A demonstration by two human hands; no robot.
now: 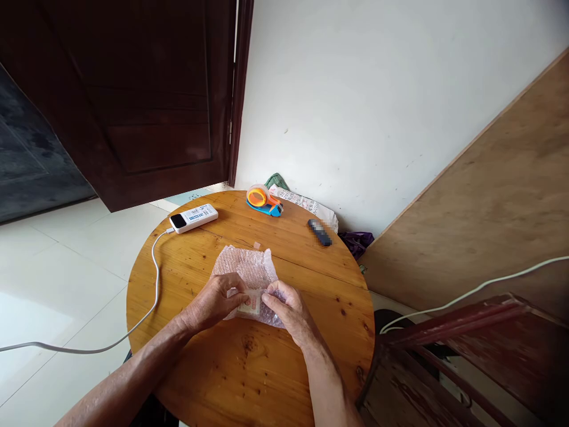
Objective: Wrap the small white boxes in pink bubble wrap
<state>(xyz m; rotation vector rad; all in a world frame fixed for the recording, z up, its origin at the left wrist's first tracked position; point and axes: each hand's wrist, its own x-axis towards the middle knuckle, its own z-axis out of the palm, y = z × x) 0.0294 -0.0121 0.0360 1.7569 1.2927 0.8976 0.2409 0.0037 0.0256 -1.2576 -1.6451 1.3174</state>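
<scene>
A pinkish bubble wrap bag (244, 261) lies on the round wooden table in front of me. In its near half is a small pale flat item with red marks (253, 304); I cannot tell whether it is inside or under a layer of the wrap. My left hand (224, 296) is closed in a pinch on the bubble wrap at the item's left edge. On the other side, my right hand (287, 305) pinches the wrap close to the item's right edge. The fingertips of both hands are partly hidden by the thumbs.
An orange and blue tape dispenser (264, 201) stands at the back of the wooden table (267, 373). A white device (194, 218) with a cable (156, 267) lies at the left. A dark blurred object (319, 232) rests at the right. A wall and a dark door (164, 89) are behind.
</scene>
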